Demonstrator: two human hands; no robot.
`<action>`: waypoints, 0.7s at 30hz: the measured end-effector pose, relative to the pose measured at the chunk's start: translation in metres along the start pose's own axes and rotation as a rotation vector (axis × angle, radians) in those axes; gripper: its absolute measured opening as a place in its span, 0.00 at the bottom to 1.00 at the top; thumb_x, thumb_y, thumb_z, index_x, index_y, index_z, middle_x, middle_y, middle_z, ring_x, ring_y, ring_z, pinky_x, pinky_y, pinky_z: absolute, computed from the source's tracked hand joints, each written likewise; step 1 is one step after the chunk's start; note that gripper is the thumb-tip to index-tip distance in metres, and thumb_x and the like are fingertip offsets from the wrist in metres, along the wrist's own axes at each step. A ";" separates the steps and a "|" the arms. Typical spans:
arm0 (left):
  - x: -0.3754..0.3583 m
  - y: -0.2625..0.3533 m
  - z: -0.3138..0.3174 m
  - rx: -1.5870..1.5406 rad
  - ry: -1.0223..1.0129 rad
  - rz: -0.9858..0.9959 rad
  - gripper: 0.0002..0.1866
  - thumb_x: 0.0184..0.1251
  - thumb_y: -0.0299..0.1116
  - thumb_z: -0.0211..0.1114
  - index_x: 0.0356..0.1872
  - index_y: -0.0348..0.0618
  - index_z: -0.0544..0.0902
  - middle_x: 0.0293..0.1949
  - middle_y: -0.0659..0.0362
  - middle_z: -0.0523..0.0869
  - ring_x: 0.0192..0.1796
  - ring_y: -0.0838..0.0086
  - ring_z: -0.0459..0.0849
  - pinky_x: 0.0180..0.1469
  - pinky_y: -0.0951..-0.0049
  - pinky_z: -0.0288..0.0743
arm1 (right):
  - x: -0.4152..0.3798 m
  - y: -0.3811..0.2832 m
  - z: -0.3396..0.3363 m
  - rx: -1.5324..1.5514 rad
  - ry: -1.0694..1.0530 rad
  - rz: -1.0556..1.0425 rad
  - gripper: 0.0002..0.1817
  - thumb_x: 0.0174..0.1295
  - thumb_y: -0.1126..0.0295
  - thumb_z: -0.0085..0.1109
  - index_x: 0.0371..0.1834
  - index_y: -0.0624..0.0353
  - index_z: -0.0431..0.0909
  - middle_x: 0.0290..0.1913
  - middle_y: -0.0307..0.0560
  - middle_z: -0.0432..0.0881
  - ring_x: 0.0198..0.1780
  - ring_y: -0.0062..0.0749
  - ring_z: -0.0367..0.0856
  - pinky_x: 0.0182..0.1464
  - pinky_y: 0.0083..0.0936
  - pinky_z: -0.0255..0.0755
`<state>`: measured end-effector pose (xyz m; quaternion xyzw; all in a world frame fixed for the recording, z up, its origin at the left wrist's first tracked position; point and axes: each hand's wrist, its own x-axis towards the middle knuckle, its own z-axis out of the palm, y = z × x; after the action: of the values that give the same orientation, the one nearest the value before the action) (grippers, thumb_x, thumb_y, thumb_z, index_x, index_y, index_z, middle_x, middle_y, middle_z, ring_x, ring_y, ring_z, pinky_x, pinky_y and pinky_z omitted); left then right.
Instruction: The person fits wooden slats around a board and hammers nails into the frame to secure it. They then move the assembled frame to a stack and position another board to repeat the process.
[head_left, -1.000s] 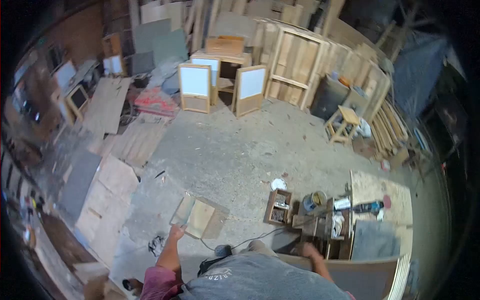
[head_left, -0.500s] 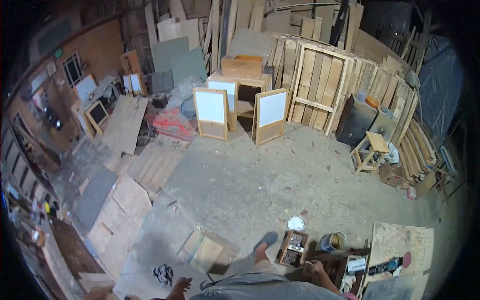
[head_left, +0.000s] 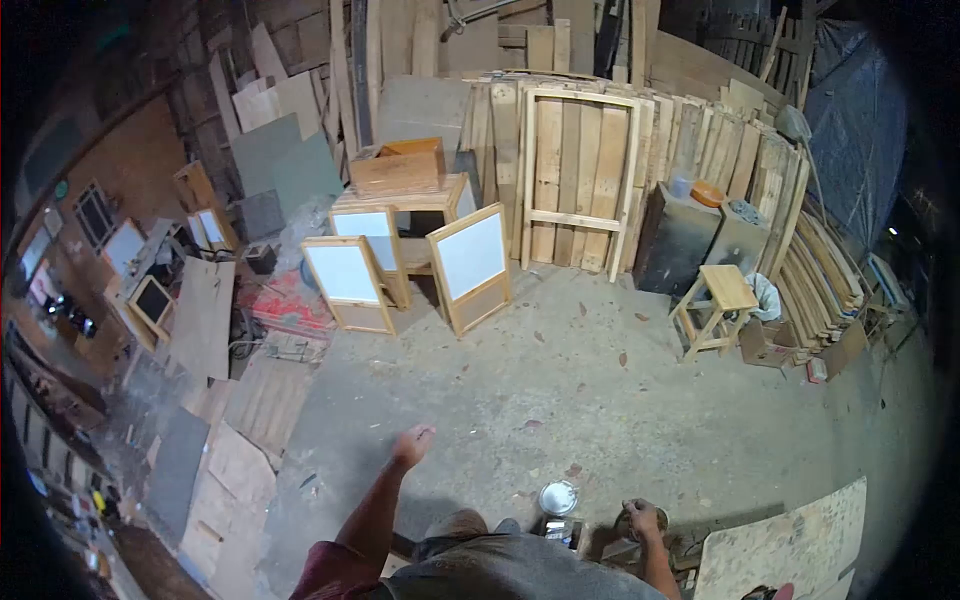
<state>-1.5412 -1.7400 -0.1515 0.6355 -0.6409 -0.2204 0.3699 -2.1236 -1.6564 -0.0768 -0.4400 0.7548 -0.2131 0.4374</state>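
We judge the crowding at our right side to be the main risk: a rounded container (head_left: 661, 519) is just beside the right hand (head_left: 637, 519), and a careless sweep of the wrist could tip it over. A white lid (head_left: 558, 498) lies on the floor (head_left: 480, 400) just past the far edge of a small box (head_left: 561, 533) – a foot set down without looking could skid on the one or catch the other, since our own body hides the box's near end. The pale surface (head_left: 785, 540) has its left edge close to the right forearm, so an elbow swung outward could bump it.

As for pose, our left arm reaches forward and inward, the hand (head_left: 414, 446) hanging over bare floor, well apart from the lid, with its fingers loosely curled. The right forearm points away from us, slightly inward, with its fingers bent in by the container – whether either grip is narrow around something small, or holding the container at all, we cannot tell.
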 end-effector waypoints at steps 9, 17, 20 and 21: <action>0.042 -0.110 0.146 0.425 -1.270 -0.377 0.28 0.62 0.59 0.59 0.41 0.41 0.85 0.42 0.47 0.86 0.42 0.57 0.85 0.49 0.53 0.75 | 0.152 -0.133 -0.033 0.325 -0.090 -0.186 0.14 0.63 0.61 0.62 0.41 0.61 0.81 0.36 0.40 0.84 0.36 0.26 0.84 0.37 0.23 0.73; 0.254 -0.166 0.167 -0.138 -0.729 -1.061 0.21 0.57 0.48 0.68 0.45 0.43 0.84 0.44 0.54 0.87 0.42 0.62 0.86 0.43 0.57 0.79 | 0.338 -0.075 -0.066 0.268 0.051 0.218 0.16 0.61 0.59 0.64 0.36 0.64 0.79 0.30 0.46 0.83 0.28 0.31 0.82 0.27 0.27 0.74; 0.414 -0.109 0.199 0.439 -0.826 -0.555 0.16 0.67 0.43 0.57 0.47 0.48 0.84 0.49 0.52 0.85 0.48 0.59 0.85 0.49 0.56 0.78 | 0.382 -0.010 -0.076 0.467 0.046 0.288 0.16 0.59 0.63 0.67 0.35 0.67 0.77 0.25 0.47 0.81 0.21 0.34 0.80 0.20 0.30 0.75; 0.466 -0.114 0.214 0.399 -0.842 -0.314 0.17 0.71 0.43 0.50 0.48 0.47 0.83 0.48 0.50 0.85 0.50 0.56 0.83 0.54 0.55 0.75 | 0.376 -0.022 -0.087 0.323 0.056 0.441 0.16 0.60 0.63 0.66 0.36 0.69 0.78 0.27 0.52 0.82 0.21 0.38 0.81 0.21 0.34 0.77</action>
<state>-1.5901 -2.2470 -0.2817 0.6386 -0.6609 -0.3842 -0.0882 -2.2733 -1.9932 -0.1930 -0.1838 0.8004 -0.2424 0.5166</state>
